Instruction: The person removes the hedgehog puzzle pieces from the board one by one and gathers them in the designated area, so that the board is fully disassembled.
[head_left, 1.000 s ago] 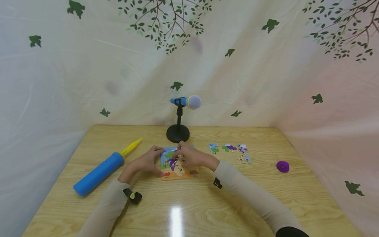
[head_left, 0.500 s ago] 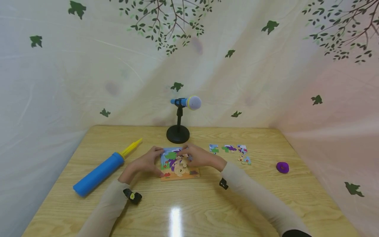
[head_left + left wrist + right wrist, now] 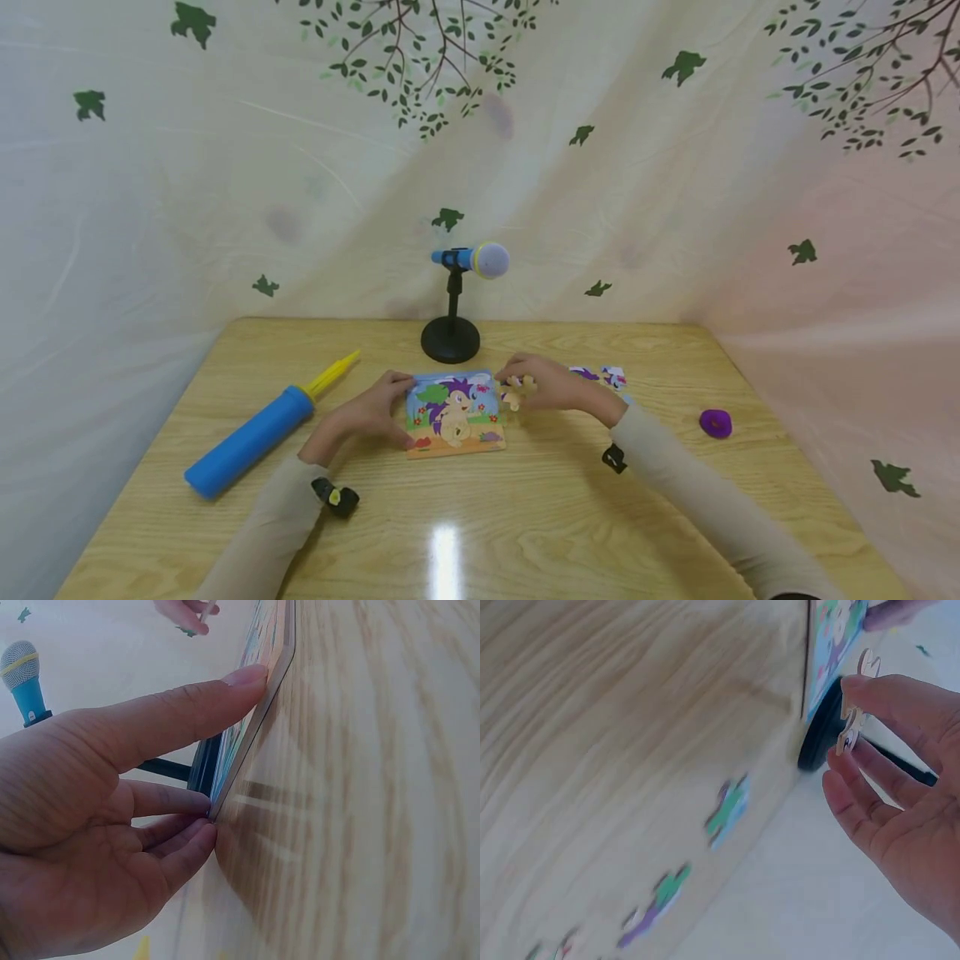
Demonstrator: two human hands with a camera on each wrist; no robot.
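In the head view a picture puzzle board (image 3: 453, 417) with a purple-haired hedgehog lies flat at mid-table. My left hand (image 3: 375, 408) rests along its left side, thumb at the near corner and fingertips at the far corner. The left wrist view shows the thumb (image 3: 247, 676) on the board's edge. Just right of the board, my right hand (image 3: 551, 383) pinches a tan puzzle piece (image 3: 513, 393) above the table. Its bare wooden edge and a printed eye show on the puzzle piece (image 3: 847, 739) in the right wrist view.
Loose puzzle pieces (image 3: 613, 377) lie behind and right of my right hand, some hidden by it. Behind the board stands a toy microphone (image 3: 491, 260) on a black stand (image 3: 450, 337). A blue hand pump (image 3: 251, 442) lies left, a purple ring (image 3: 716, 423) right.
My right hand has moved right, from over the puzzle board to beside it, carrying the puzzle piece along. The hedgehog picture is now uncovered. My left hand stays at the board's left side.
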